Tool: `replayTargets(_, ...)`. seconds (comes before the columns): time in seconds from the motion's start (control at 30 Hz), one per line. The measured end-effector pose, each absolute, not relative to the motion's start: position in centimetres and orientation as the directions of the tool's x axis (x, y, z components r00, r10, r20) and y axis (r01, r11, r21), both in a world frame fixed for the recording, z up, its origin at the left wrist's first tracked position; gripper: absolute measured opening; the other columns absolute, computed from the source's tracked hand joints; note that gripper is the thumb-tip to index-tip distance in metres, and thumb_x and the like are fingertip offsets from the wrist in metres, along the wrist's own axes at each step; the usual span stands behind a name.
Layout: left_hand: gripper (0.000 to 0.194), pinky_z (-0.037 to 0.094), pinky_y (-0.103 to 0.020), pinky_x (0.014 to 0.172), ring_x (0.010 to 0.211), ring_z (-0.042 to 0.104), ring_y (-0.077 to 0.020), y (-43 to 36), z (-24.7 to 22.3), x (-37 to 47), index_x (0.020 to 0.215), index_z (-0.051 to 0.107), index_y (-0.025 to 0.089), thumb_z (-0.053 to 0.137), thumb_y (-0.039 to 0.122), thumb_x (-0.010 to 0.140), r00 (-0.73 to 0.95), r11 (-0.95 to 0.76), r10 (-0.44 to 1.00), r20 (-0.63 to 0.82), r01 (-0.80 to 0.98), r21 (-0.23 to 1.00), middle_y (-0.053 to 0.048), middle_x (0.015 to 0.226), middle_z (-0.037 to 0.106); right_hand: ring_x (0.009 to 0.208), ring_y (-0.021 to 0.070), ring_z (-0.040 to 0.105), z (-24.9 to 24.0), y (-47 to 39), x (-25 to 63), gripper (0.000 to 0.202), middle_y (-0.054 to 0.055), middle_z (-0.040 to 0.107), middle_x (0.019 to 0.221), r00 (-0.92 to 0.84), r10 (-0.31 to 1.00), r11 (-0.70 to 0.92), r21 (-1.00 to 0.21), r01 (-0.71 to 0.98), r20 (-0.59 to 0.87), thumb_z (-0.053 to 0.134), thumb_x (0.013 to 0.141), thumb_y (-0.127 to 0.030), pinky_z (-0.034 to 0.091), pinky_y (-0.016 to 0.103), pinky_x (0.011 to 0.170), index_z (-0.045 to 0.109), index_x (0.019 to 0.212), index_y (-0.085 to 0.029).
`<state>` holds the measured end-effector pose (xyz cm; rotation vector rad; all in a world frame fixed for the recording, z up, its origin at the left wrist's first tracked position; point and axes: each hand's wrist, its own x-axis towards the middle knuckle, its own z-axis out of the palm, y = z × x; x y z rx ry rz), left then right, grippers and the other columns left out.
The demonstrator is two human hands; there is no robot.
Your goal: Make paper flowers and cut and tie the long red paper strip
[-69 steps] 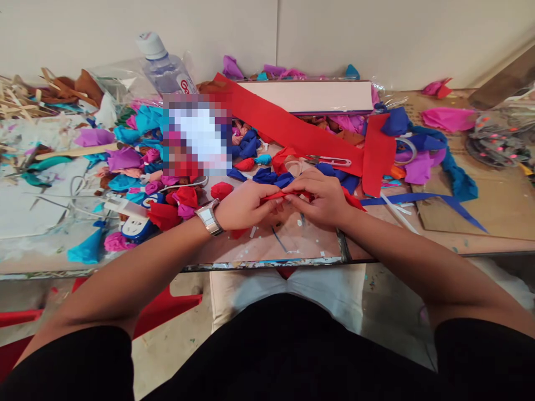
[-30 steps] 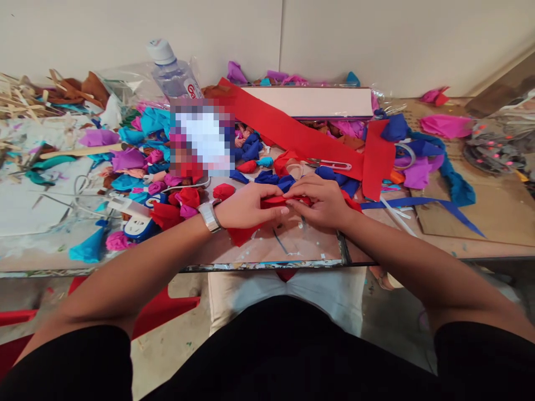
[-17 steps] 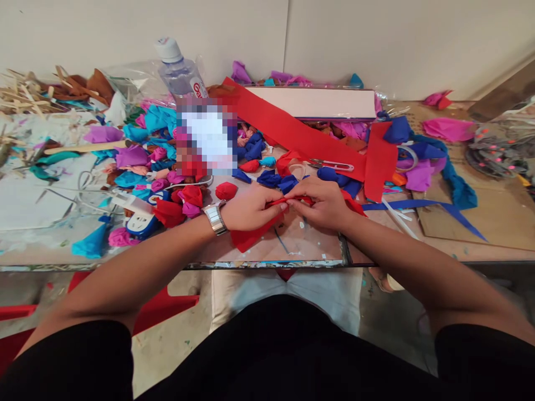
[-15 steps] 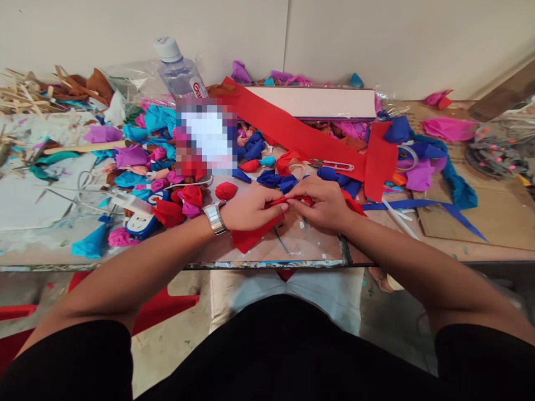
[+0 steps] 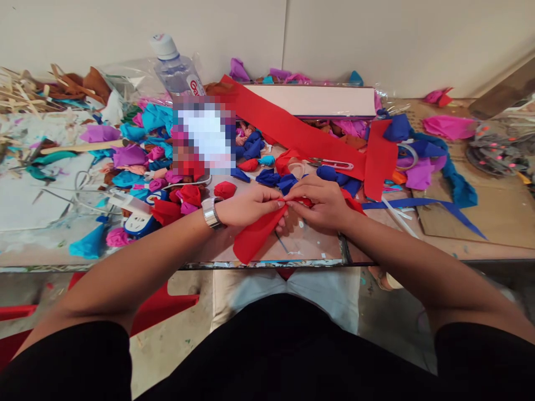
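Note:
Near the table's front edge, my left hand point(image 5: 254, 206) pinches a piece of red crepe paper point(image 5: 254, 236) between thumb and fingers. A flap of the paper hangs down below that hand toward me. My right hand point(image 5: 320, 200) is closed on the other end of the same paper, fingertips nearly touching the left thumb. Part of the paper is hidden by the fingers. Just behind the hands lie small thread snips point(image 5: 332, 163) and several dark blue crumpled paper pieces point(image 5: 270, 177). A red paper ball point(image 5: 224, 189) rests beside my left wrist.
A long red paper strip point(image 5: 292, 122) crosses the table behind my hands. To the left stand a water bottle point(image 5: 178, 72) and a power strip point(image 5: 140, 223) with cables among colourful paper pieces. On the right are a tape roll point(image 5: 407, 156), a blue strip point(image 5: 451, 209) and cardboard point(image 5: 480, 223).
The red paper's loose flap has swung lower and shows more of its face below my left hand. My left fingers have shifted under the paper; my right hand has barely moved.

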<state>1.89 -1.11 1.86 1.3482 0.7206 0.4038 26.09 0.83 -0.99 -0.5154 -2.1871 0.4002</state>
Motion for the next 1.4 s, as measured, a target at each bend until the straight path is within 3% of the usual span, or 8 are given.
replayTargets(0.23, 0.024, 0.068, -0.037, 0.082, 0.080, 0.080, -0.0223, -1.0, 2.0, 1.7, 0.091, 0.072, 0.014, 0.084, 0.035, 0.087, 0.697, 0.482, 0.617, -0.364, 0.030, 0.876, -0.010, 0.088, 0.081, 0.094, 0.0205, 0.078, -0.8, 0.9, 26.1, 0.012, 0.005, 0.083, 0.100, -0.579, 0.449, 0.890, -0.398, 0.222, 0.681, 0.069, 0.103, -0.026, 0.063, 0.037, 0.088, 0.080, 0.106, -0.027)
replayTargets(0.47, 0.028, 0.068, -0.039, 0.076, 0.075, 0.080, -0.0227, -1.1, 2.0, 2.0, 0.092, 0.072, 0.014, 0.083, 0.040, 0.088, 0.651, 0.472, 0.670, -0.356, -0.003, 0.882, -0.011, 0.087, 0.081, 0.097, 0.0210, 0.078, -0.7, 0.9, 26.1, 0.012, 0.004, 0.084, 0.102, -0.570, 0.441, 0.897, -0.360, 0.257, 0.693, 0.070, 0.104, -0.026, 0.062, 0.039, 0.093, 0.080, 0.110, -0.028)
replayTargets(0.63, 0.033, 0.066, -0.037, 0.077, 0.078, 0.080, -0.0223, -0.9, 2.0, 2.0, 0.090, 0.071, 0.017, 0.075, 0.049, 0.093, 0.640, 0.288, 0.709, -0.296, 0.119, 0.950, -0.008, 0.086, 0.081, 0.099, 0.0222, 0.078, -0.9, 1.1, 26.2, 0.011, 0.005, 0.084, 0.104, -0.574, 0.457, 0.889, -0.342, 0.304, 0.679, 0.072, 0.103, -0.028, 0.059, 0.041, 0.095, 0.079, 0.111, -0.027)
replayTargets(0.73, 0.036, 0.058, -0.030, 0.069, 0.073, 0.073, -0.0185, -0.7, 2.1, 1.9, 0.092, 0.075, 0.016, 0.070, 0.051, 0.095, 0.590, 0.041, 0.781, -0.205, 0.279, 0.960, -0.005, 0.082, 0.078, 0.099, 0.0230, 0.077, -0.9, 1.1, 26.2, 0.009, 0.004, 0.084, 0.102, -0.573, 0.472, 0.881, -0.336, 0.333, 0.670, 0.072, 0.103, -0.029, 0.057, 0.043, 0.097, 0.078, 0.109, -0.026)
replayTargets(0.87, 0.039, 0.041, -0.026, 0.061, 0.065, 0.056, -0.0123, -0.6, 2.2, 1.9, 0.095, 0.078, 0.014, 0.061, 0.049, 0.099, 0.511, -0.274, 0.860, -0.014, 0.484, 0.831, -0.002, 0.077, 0.072, 0.098, 0.0234, 0.077, -0.7, 1.0, 26.0, 0.009, 0.005, 0.084, 0.100, -0.553, 0.512, 0.858, -0.358, 0.369, 0.657, 0.071, 0.103, -0.029, 0.056, 0.043, 0.098, 0.078, 0.106, -0.024)
replayTargets(1.13, 0.035, 0.040, -0.029, 0.070, 0.071, 0.060, -0.0141, -1.6, 2.2, 2.1, 0.094, 0.075, 0.016, 0.053, 0.041, 0.106, 0.485, -0.506, 0.844, 0.229, 0.581, 0.638, -0.003, 0.081, 0.073, 0.101, 0.0247, 0.077, -0.4, 0.6, 26.0, 0.010, 0.003, 0.084, 0.102, -0.495, 0.607, 0.791, -0.414, 0.450, 0.622, 0.072, 0.102, -0.032, 0.056, 0.043, 0.100, 0.079, 0.106, -0.027)
replayTargets(1.27, 0.036, 0.046, -0.030, 0.072, 0.076, 0.064, -0.0155, -1.4, 2.0, 2.2, 0.093, 0.075, 0.016, 0.055, 0.044, 0.105, 0.486, -0.422, 0.860, 0.155, 0.508, 0.751, -0.004, 0.084, 0.075, 0.100, 0.0242, 0.077, -0.6, 0.7, 26.0, 0.008, 0.002, 0.084, 0.102, -0.488, 0.598, 0.797, -0.405, 0.448, 0.636, 0.072, 0.102, -0.033, 0.056, 0.044, 0.100, 0.079, 0.105, -0.029)
replayTargets(1.4, 0.039, 0.058, -0.031, 0.075, 0.078, 0.074, -0.0180, -1.1, 2.1, 2.3, 0.093, 0.074, 0.016, 0.061, 0.051, 0.102, 0.557, -0.166, 0.830, -0.033, 0.303, 0.939, -0.006, 0.089, 0.080, 0.098, 0.0236, 0.078, -0.7, 0.8, 26.0, 0.008, 0.002, 0.084, 0.100, -0.502, 0.554, 0.828, -0.378, 0.413, 0.664, 0.072, 0.103, -0.032, 0.056, 0.044, 0.099, 0.079, 0.105, -0.028)
